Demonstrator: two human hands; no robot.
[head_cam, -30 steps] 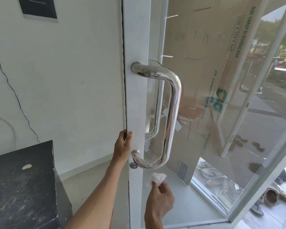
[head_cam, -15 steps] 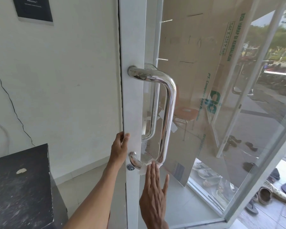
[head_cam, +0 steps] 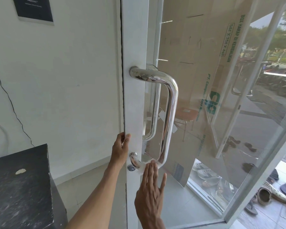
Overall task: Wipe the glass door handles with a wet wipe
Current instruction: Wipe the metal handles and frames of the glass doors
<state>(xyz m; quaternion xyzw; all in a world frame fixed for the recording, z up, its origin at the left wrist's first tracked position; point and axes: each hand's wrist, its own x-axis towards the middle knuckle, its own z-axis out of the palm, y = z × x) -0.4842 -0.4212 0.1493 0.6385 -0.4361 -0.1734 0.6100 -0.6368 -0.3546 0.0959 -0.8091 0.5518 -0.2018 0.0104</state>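
A polished steel D-shaped handle (head_cam: 171, 103) is fixed to the white frame (head_cam: 134, 96) of an open glass door, and a second handle (head_cam: 154, 111) shows behind the glass. My left hand (head_cam: 121, 150) grips the frame's edge beside the lower handle mount. My right hand (head_cam: 151, 190) has straight fingers and presses a white wet wipe (head_cam: 147, 166) up against the handle's bottom bend. Most of the wipe is hidden under the fingertips.
A keyhole (head_cam: 131, 168) sits just below the lower mount. A black speckled cabinet (head_cam: 20, 187) stands at the lower left against the white wall. Cardboard (head_cam: 200, 66) leans behind the glass. Shoes (head_cam: 208, 176) lie on the floor at the right.
My right hand rose from below the handle, where it pinched the wipe, and flattened it against the bottom bend. My left hand kept its hold on the frame.
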